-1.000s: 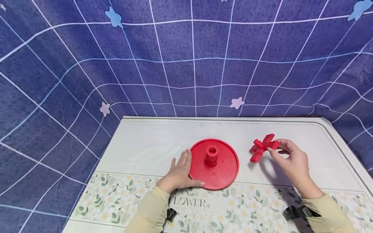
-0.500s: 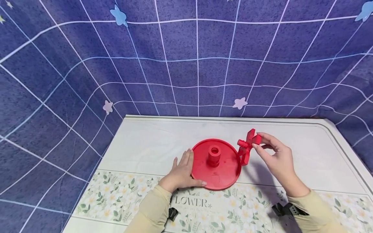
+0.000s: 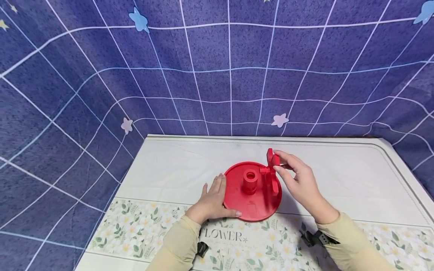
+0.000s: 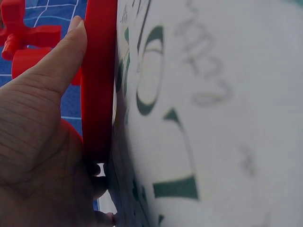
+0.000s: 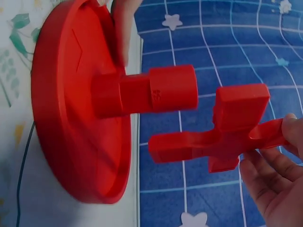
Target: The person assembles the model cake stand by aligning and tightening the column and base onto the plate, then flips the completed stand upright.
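Note:
A round red tray-like base with a raised rim lies on the table. From its middle rises a hollow red post, open at the top. My left hand rests against the base's left side, fingers straight along the rim and thumb on the near edge. Over the right part of the base, my right hand pinches one arm of a red four-armed cross piece between thumb and fingers. The cross piece is tipped on its side, its short round peg pointing left towards the post, apart from it.
The table wears a white cloth with a floral band and printed lettering. Behind it and at the left hangs a dark blue curtain with pale grid lines and stars. A black strap sits at the right wrist.
My right hand has carried the cross piece left from the table's right side to above the base, turning it so the peg faces left. My left hand stays on the base.

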Motion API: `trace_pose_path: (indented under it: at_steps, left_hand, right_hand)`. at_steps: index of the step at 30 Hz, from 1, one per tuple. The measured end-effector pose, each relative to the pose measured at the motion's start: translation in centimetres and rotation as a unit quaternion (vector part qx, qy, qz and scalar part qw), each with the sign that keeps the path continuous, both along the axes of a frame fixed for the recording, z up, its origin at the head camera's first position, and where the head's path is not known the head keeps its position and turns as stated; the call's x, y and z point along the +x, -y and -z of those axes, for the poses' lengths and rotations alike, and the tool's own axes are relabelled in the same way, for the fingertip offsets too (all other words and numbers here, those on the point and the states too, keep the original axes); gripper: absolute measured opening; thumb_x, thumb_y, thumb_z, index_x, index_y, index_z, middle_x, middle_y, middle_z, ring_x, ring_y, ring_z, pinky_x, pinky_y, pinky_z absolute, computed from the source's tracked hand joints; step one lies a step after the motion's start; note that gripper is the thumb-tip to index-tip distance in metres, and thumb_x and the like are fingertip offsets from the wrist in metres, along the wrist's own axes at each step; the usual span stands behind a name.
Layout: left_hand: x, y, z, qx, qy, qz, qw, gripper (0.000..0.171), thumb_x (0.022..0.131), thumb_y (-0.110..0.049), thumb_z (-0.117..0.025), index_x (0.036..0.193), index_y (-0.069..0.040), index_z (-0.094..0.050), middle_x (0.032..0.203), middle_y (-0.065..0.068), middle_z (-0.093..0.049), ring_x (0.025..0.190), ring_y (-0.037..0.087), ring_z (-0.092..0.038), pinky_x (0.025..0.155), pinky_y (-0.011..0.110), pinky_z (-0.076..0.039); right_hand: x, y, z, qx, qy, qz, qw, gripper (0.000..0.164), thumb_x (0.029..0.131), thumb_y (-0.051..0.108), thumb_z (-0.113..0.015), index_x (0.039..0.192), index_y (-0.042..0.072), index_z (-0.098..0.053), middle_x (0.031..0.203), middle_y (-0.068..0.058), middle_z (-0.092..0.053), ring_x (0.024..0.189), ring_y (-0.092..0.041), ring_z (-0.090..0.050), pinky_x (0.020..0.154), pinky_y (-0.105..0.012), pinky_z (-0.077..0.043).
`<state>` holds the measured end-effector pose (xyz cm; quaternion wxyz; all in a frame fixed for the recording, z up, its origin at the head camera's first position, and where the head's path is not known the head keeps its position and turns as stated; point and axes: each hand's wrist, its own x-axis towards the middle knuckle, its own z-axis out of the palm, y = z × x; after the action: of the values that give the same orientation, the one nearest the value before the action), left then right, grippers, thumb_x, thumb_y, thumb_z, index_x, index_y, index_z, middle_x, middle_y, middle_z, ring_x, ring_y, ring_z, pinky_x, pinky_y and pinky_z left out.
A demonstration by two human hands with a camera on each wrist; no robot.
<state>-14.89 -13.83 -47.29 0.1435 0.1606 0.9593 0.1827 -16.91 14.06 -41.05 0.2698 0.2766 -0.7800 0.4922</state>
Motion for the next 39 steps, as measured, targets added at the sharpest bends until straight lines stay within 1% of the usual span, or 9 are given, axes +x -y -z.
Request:
trace_pose_path:
  at_steps: [5,9,14,18,20,24,28,33,39]
  left_hand:
    - [0.0,-0.1,0.0,-0.004,0.001,0.0,1.0,0.129,0.071,-0.075,-0.066,0.155,0.0,-0.003,0.163,0.014,-0.001,0.149,0.028,0.0,0.115,0.058,-0.002]
    - [0.0,-0.1,-0.1,-0.005,0.0,0.001,1.0,0.129,0.071,-0.075,-0.067,0.155,0.0,-0.003,0.163,0.014,-0.001,0.149,0.028,-0.001,0.115,0.059,-0.002]
    - [0.1,-0.1,0.0,-0.003,-0.001,0.003,1.0,0.129,0.072,-0.075,-0.066,0.155,0.0,-0.002,0.163,0.014,-0.001,0.149,0.029,-0.001,0.115,0.059,-0.002]
    - [0.1,-0.1,0.0,-0.003,-0.004,0.003,1.0,0.129,0.072,-0.075,-0.066,0.156,-0.001,-0.002,0.163,0.014,-0.001,0.149,0.029,-0.001,0.115,0.059,-0.002]
    - [0.1,-0.1,0.0,-0.005,-0.005,0.004,1.0,0.129,0.072,-0.075,-0.066,0.156,-0.001,-0.002,0.163,0.014,-0.001,0.149,0.029,-0.001,0.115,0.059,-0.003]
    - [0.0,0.0,0.0,-0.009,-0.004,0.004,0.9999,0.129,0.072,-0.076,-0.065,0.156,-0.001,-0.002,0.163,0.013,-0.001,0.149,0.029,-0.001,0.115,0.059,-0.003]
    - [0.0,0.0,0.1,-0.012,-0.005,0.005,0.9999,0.129,0.072,-0.077,-0.064,0.155,-0.001,-0.002,0.163,0.014,-0.001,0.149,0.029,0.0,0.115,0.059,-0.003]
    - [-0.1,0.0,0.2,-0.016,-0.005,0.007,0.9998,0.128,0.073,-0.077,-0.063,0.155,-0.001,-0.002,0.163,0.014,-0.001,0.149,0.03,-0.001,0.115,0.059,-0.003]
    - [-0.1,0.0,0.0,-0.018,0.001,0.006,0.9998,0.128,0.073,-0.076,-0.063,0.155,0.0,-0.001,0.163,0.013,-0.001,0.149,0.029,0.0,0.115,0.059,-0.002]
  right_hand:
    - [-0.2,1.3,-0.2,0.064,-0.015,-0.011,0.998,0.05,0.083,-0.005,-0.072,0.132,0.004,-0.06,0.109,-0.006,-0.067,0.094,-0.013,-0.064,0.082,-0.026,-0.053]
    - [-0.4,2.2,-0.4,0.118,-0.039,-0.015,0.992,0.052,0.085,0.001,-0.072,0.135,0.006,-0.058,0.11,-0.005,-0.064,0.096,-0.015,-0.061,0.083,-0.029,-0.051]
    - [-0.7,3.2,-0.4,0.168,-0.097,-0.021,0.981,0.055,0.082,-0.001,-0.074,0.135,0.005,-0.058,0.109,-0.006,-0.063,0.093,-0.017,-0.059,0.081,-0.033,-0.052]
    - [-0.7,4.0,-0.7,0.201,-0.133,-0.026,0.97,0.058,0.08,0.001,-0.076,0.135,0.002,-0.056,0.11,-0.01,-0.063,0.099,-0.024,-0.062,0.084,-0.04,-0.054]
    - [-0.5,4.3,-0.8,0.213,-0.128,-0.025,0.968,0.058,0.08,0.005,-0.078,0.134,0.002,-0.056,0.11,-0.01,-0.064,0.1,-0.025,-0.062,0.086,-0.04,-0.054]
    - [-0.2,4.8,-1.1,0.227,-0.101,-0.033,0.968,0.049,0.082,0.007,-0.077,0.127,0.005,-0.058,0.11,-0.007,-0.066,0.102,-0.022,-0.062,0.088,-0.039,-0.053]
    - [-0.2,5.3,-1.1,0.231,-0.108,-0.048,0.966,0.042,0.084,0.007,-0.075,0.125,0.008,-0.064,0.115,-0.005,-0.066,0.105,-0.022,-0.06,0.092,-0.038,-0.051]
    - [-0.2,6.2,-1.1,0.262,-0.14,-0.045,0.954,0.043,0.081,0.008,-0.078,0.122,0.012,-0.069,0.113,-0.006,-0.068,0.101,-0.024,-0.06,0.095,-0.041,-0.045]
    - [0.0,6.9,-1.3,0.313,-0.156,-0.026,0.936,0.042,0.078,0.009,-0.081,0.119,0.015,-0.072,0.108,-0.004,-0.07,0.101,-0.027,-0.059,0.095,-0.043,-0.045]
